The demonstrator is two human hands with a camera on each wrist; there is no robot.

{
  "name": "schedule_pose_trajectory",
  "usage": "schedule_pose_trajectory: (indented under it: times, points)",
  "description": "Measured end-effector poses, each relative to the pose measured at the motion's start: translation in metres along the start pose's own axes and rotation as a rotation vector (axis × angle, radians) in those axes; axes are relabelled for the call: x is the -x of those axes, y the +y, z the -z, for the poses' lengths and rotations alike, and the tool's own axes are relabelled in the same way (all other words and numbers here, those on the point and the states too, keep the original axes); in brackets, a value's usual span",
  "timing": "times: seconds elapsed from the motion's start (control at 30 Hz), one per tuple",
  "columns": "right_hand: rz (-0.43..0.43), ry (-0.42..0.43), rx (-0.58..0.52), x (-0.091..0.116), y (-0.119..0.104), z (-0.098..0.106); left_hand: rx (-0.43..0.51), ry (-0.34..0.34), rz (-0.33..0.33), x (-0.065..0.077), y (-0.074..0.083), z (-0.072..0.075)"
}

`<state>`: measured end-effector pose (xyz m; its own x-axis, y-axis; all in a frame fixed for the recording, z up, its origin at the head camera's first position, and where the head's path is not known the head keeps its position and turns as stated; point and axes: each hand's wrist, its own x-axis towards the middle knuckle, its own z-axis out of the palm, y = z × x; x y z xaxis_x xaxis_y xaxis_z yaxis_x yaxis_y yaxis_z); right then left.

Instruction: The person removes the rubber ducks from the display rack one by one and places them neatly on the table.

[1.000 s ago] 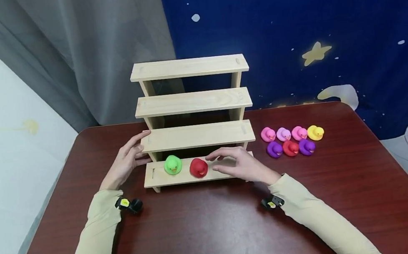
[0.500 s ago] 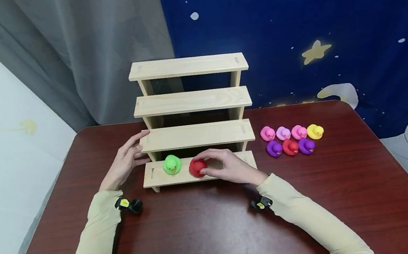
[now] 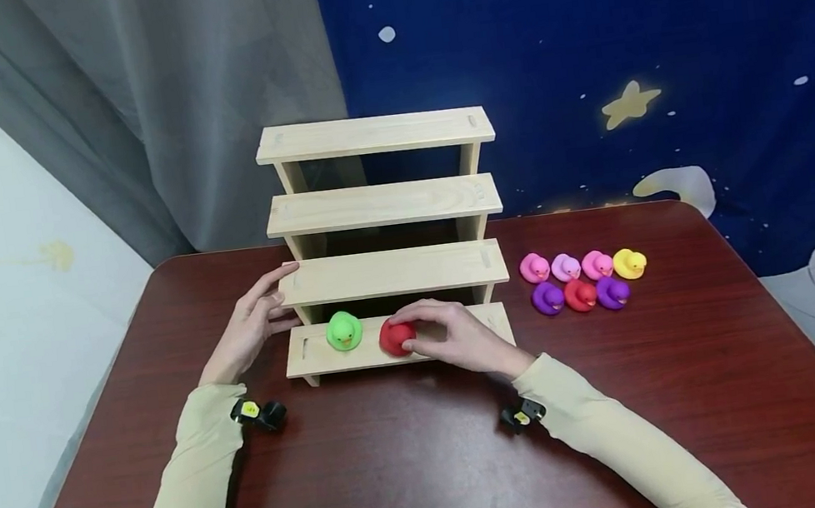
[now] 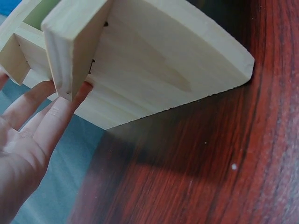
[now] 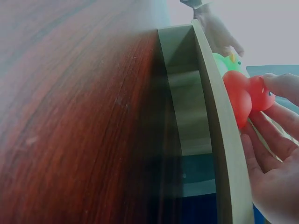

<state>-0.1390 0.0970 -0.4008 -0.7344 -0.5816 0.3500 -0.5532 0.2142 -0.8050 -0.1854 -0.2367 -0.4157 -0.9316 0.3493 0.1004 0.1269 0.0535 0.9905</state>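
Note:
A stepped wooden shelf rack stands on the table. On its lowest step sit a green rubber duck and, to its right, a red rubber duck. My right hand pinches the red duck between thumb and fingers; in the right wrist view this duck is close to the step's front edge. My left hand touches the left end of the second step with fairly straight fingers. Up close in the left wrist view, its fingers rest against the plank's end.
Right of the rack, several more ducks lie in two rows on the dark red table: a yellow duck, pink ducks, purple ducks and another red duck. A grey curtain and a blue one hang behind.
My right hand has moved left onto the red duck and its fingers have closed on it. The duck has barely shifted. The left hand stays at the rack's end.

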Motion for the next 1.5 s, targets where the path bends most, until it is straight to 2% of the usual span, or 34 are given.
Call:
schedule_pose_trajectory:
  times: [0.17,0.33,0.47,0.7,0.83,1.07,1.33,1.5]
  points:
    - [-0.005,0.012,-0.007,0.006,-0.025,0.011,0.0,0.004,0.003,0.0,0.0,-0.001]
    - [0.002,0.027,-0.003,0.012,-0.03,0.02,0.003,0.005,0.003,0.0,-0.001,0.0]
    - [-0.009,0.04,0.005,0.018,-0.028,0.026,0.009,0.001,-0.001,0.0,-0.002,0.0]
    - [-0.012,0.056,0.041,0.033,-0.001,0.034,0.01,0.002,-0.008,0.001,-0.002,0.0]
    - [-0.037,0.063,0.041,0.041,0.007,0.044,0.009,0.003,-0.012,0.0,-0.001,0.0]
    - [-0.063,0.076,0.063,0.052,0.006,0.059,0.005,0.001,0.004,0.002,0.0,0.0]
    - [-0.104,0.105,0.102,0.064,0.005,0.067,-0.001,0.005,0.01,0.002,0.0,0.0]
    - [-0.136,0.105,0.114,0.067,-0.016,0.075,-0.002,0.0,0.014,0.002,0.0,-0.001]
